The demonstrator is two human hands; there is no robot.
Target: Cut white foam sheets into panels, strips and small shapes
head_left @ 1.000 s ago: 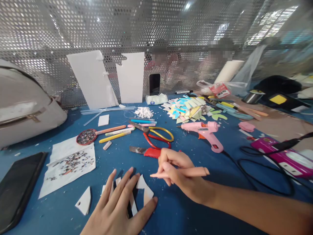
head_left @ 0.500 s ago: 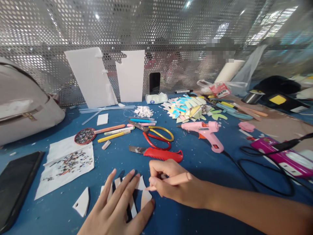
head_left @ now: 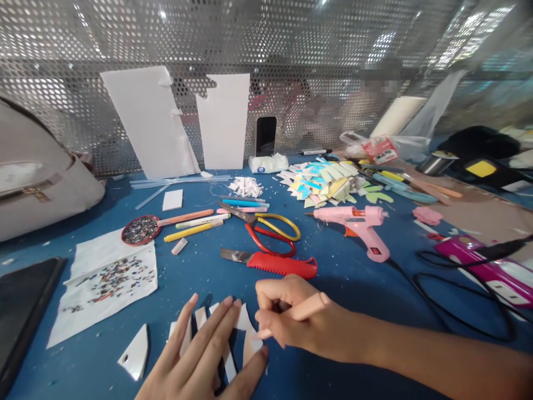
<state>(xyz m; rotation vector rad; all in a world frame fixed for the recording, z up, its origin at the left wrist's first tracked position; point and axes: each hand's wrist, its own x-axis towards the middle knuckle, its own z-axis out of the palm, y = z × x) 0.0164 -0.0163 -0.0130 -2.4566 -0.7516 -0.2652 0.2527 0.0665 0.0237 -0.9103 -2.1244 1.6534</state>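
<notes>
My left hand (head_left: 204,355) lies flat with fingers spread, pressing on several white foam cut-outs (head_left: 245,333) on the blue table (head_left: 333,283) near the front edge. My right hand (head_left: 291,322) is closed around a peach-coloured marker (head_left: 297,314), its tip down on the rightmost white piece beside my left thumb. Another white cut-out (head_left: 135,351) lies loose to the left of my left hand.
A red utility knife (head_left: 275,263), red-and-yellow scissors (head_left: 270,230), markers (head_left: 195,222), a pink glue gun (head_left: 360,222) with black cable, coloured foam scraps (head_left: 325,186), a glitter dish (head_left: 139,230), a paper with glitter (head_left: 108,280), white boards (head_left: 225,128), a phone (head_left: 20,311) and a bag (head_left: 37,178) surround me.
My right hand came down and left with the marker, from above the table to the white piece beside my left hand. The left hand stayed pressed on the pieces.
</notes>
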